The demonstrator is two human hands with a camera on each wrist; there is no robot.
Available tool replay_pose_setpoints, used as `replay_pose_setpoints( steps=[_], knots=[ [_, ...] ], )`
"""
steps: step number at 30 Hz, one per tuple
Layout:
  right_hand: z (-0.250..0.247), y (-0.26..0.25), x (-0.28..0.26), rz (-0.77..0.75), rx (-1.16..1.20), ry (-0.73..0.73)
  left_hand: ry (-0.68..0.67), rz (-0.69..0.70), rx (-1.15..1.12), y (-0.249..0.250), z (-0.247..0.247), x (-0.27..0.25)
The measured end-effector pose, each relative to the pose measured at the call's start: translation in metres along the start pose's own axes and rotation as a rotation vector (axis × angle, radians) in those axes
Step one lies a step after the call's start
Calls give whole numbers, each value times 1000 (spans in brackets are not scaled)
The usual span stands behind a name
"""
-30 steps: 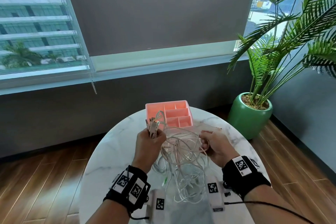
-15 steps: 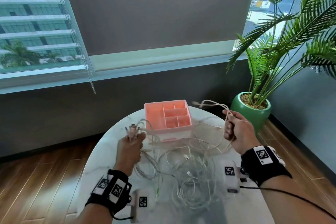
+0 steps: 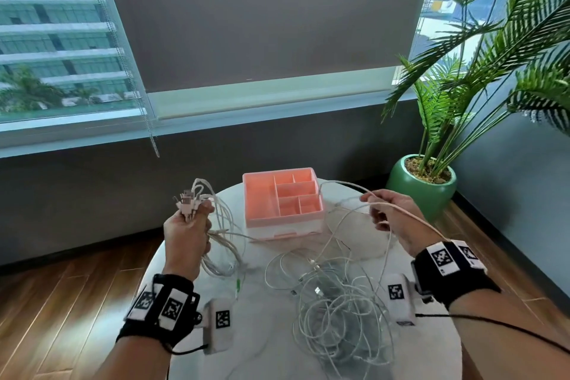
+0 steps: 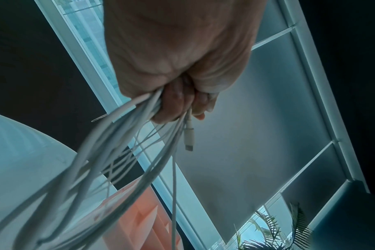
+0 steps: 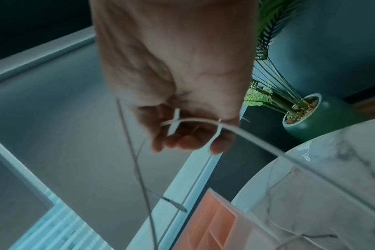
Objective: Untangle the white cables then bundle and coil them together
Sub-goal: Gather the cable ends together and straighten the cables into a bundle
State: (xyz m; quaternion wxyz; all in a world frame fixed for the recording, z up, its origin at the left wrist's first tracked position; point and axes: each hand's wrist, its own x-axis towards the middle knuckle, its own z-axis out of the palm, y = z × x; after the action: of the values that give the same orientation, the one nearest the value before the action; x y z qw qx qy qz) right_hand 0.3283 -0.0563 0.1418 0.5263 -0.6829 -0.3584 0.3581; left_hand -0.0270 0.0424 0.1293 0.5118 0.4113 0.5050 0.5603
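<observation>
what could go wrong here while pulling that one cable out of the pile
1. The cable the right hand holds runs back into the loose tangle on the table; pulling harder could tighten a knot instead of freeing it.
2. Strands pass along the front of the pink organizer, so a tug might drag or tip it.
3. The left hand grips many connector ends; one may slip out.

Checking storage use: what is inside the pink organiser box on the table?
The pink organiser box shows only bare compartments in the head view; no cable lies inside. Its front drawer is closed, so its contents are hidden. White cables lie before it.
</observation>
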Motion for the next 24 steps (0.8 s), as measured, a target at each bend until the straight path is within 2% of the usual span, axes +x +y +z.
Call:
replay_pose_setpoints(
  steps=[2, 5, 8, 10, 13, 14, 15, 17, 18, 19, 22, 24],
  knots=[
    [5, 7, 6, 46, -213, 47, 8, 14, -32, 5, 0, -2],
    [11, 26, 15, 211, -578, -86, 3, 30, -67, 13, 0, -5],
    [17, 37, 13, 238, -674, -82, -12, 61, -78, 23, 0, -9],
    [25, 54, 9, 289, -788, -158, -15, 78, -82, 30, 1, -10],
    [47, 90, -4, 380, -935, -361, -54, 113, -116, 42, 4, -14],
    [59, 87, -15, 340, -975, -420, -71, 125, -131, 46, 5, -15],
    [68, 89, -17, 251, -980, -414, -87, 135, -142, 50, 6, -17],
    [88, 78, -27, -12, -908, -322, -108, 149, -161, 57, 9, -19],
    [96, 71, -35, -124, -848, -344, -111, 157, -175, 60, 10, -20],
    [103, 63, -42, -153, -781, -439, -110, 167, -192, 64, 12, -20],
    [110, 72, -52, 55, -680, -807, -78, 217, -254, 78, 11, -17],
    [106, 82, -55, 91, -806, -856, -53, 269, -280, 87, 5, -13]
  ],
)
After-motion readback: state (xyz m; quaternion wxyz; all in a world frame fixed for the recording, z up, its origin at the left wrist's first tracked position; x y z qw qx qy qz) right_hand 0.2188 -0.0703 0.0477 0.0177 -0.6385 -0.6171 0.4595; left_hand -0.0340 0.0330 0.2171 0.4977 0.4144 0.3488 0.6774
